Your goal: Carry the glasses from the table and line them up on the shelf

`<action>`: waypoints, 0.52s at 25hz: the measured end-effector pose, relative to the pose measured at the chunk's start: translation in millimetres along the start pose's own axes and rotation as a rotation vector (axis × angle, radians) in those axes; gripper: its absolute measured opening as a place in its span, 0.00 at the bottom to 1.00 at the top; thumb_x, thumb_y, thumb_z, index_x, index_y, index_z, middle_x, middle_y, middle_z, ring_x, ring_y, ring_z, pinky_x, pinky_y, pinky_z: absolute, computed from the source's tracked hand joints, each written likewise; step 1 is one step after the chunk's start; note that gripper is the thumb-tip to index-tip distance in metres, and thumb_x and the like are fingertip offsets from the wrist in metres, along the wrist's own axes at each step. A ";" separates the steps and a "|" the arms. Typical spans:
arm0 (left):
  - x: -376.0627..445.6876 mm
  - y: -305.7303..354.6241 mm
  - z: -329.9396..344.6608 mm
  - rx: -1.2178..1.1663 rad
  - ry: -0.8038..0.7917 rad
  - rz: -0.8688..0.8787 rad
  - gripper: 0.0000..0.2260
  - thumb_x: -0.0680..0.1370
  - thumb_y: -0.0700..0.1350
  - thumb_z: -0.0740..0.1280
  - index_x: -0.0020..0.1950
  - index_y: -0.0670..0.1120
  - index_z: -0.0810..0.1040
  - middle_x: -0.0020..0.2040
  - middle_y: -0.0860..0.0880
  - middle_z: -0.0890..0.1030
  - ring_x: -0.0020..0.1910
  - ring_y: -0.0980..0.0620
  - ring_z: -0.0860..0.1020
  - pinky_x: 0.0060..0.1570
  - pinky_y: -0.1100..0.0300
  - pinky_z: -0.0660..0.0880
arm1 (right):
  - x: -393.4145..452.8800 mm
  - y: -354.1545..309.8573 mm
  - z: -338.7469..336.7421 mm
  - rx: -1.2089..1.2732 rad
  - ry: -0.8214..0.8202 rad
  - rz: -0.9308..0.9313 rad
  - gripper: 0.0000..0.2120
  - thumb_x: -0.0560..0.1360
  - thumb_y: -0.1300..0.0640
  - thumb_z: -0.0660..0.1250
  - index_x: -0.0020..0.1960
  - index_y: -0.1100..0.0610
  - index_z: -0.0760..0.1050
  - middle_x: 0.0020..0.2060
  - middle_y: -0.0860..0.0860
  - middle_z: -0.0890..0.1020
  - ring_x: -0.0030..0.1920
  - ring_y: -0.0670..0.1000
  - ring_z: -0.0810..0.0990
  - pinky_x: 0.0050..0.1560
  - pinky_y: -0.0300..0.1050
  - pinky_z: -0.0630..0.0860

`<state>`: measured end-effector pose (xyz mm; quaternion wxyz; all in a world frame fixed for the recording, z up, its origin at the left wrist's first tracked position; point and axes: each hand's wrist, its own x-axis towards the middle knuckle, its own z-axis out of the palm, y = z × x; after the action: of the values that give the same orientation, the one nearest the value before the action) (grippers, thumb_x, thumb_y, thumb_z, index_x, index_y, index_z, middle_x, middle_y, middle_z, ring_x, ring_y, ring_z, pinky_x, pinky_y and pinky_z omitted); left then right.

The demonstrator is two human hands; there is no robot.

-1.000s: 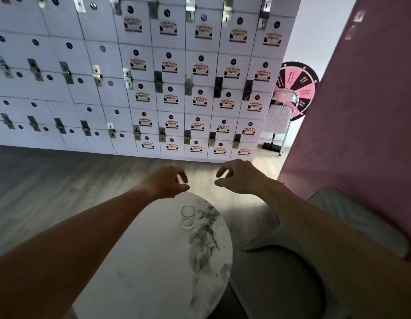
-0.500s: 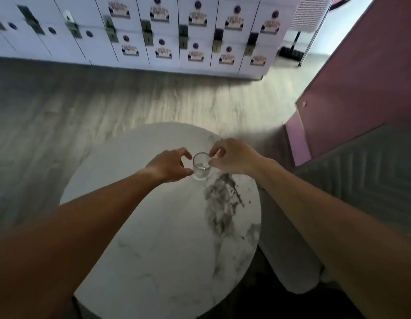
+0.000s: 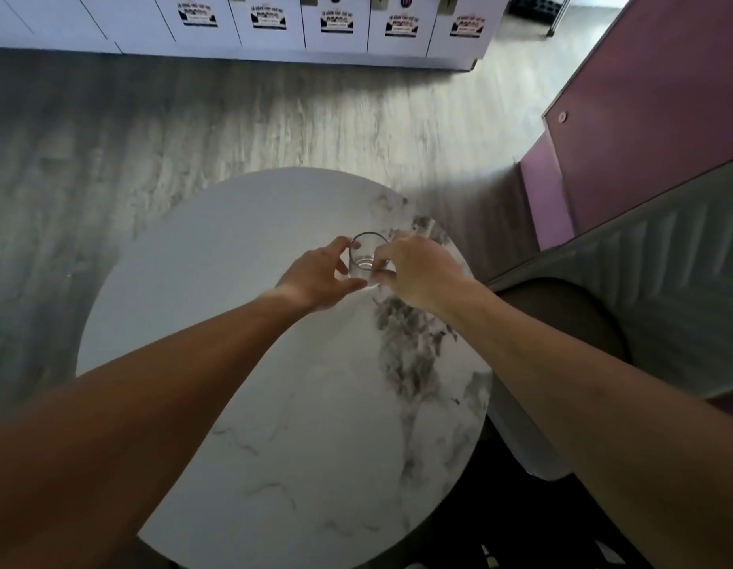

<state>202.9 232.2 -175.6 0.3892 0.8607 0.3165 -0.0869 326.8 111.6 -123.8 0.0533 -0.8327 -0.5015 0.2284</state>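
Observation:
One small clear glass (image 3: 365, 258) stands upright on the round white marble table (image 3: 241, 248), towards its far right part. My left hand (image 3: 317, 277) cups the glass from the left, thumb and fingers against its side. My right hand (image 3: 416, 271) wraps it from the right, fingers on its wall. The glass's base rests on the tabletop or just above it; I cannot tell which. No shelf is in view.
A wall of white lockers (image 3: 336, 24) with labels runs along the far side of a grey wood floor (image 3: 151, 129). A pink partition (image 3: 652, 100) stands at the right. A grey padded seat (image 3: 660, 289) sits right beside the table.
Both hands came down from above the table and closed around the glass from either side. The view tilted downwards, so the table fills more of the frame.

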 end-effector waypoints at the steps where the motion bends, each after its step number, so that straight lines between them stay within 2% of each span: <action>1: -1.2 2.9 -1.5 -0.005 0.005 0.015 0.26 0.75 0.52 0.72 0.71 0.54 0.68 0.58 0.47 0.82 0.50 0.47 0.81 0.54 0.55 0.75 | -2.4 -1.8 -3.6 -0.006 0.013 -0.010 0.09 0.77 0.51 0.68 0.54 0.54 0.80 0.49 0.52 0.78 0.45 0.53 0.79 0.46 0.45 0.71; 4: -6.9 24.4 -23.0 -0.086 -0.005 0.073 0.26 0.76 0.49 0.72 0.72 0.55 0.67 0.63 0.45 0.80 0.49 0.48 0.83 0.55 0.48 0.79 | -16.3 -5.7 -35.4 0.028 0.060 -0.017 0.09 0.78 0.50 0.66 0.55 0.54 0.79 0.47 0.51 0.76 0.46 0.54 0.79 0.49 0.48 0.75; 8: -7.5 85.9 -65.3 -0.190 -0.031 0.250 0.29 0.73 0.45 0.76 0.70 0.59 0.67 0.66 0.46 0.78 0.43 0.54 0.85 0.52 0.52 0.80 | -51.3 -3.0 -110.3 0.055 0.187 0.049 0.09 0.79 0.49 0.64 0.55 0.52 0.78 0.49 0.53 0.77 0.48 0.54 0.78 0.50 0.51 0.77; 10: -11.4 132.8 -80.3 -0.275 -0.069 0.356 0.29 0.72 0.43 0.77 0.66 0.63 0.69 0.64 0.46 0.79 0.41 0.53 0.85 0.46 0.56 0.80 | -85.0 3.5 -152.4 0.056 0.281 0.097 0.10 0.79 0.48 0.64 0.55 0.52 0.78 0.50 0.53 0.78 0.49 0.54 0.77 0.48 0.49 0.74; 13: -29.0 220.3 -88.0 -0.345 -0.145 0.521 0.29 0.71 0.40 0.78 0.60 0.68 0.72 0.61 0.43 0.80 0.37 0.47 0.82 0.44 0.51 0.79 | -159.3 21.3 -209.1 0.062 0.438 0.197 0.11 0.78 0.46 0.65 0.55 0.52 0.78 0.50 0.53 0.78 0.49 0.53 0.76 0.48 0.47 0.71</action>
<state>306.6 172.7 31.3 0.5600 0.8257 0.0669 0.0096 372.3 -6.4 107.6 0.1639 -0.9053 -0.3870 0.0617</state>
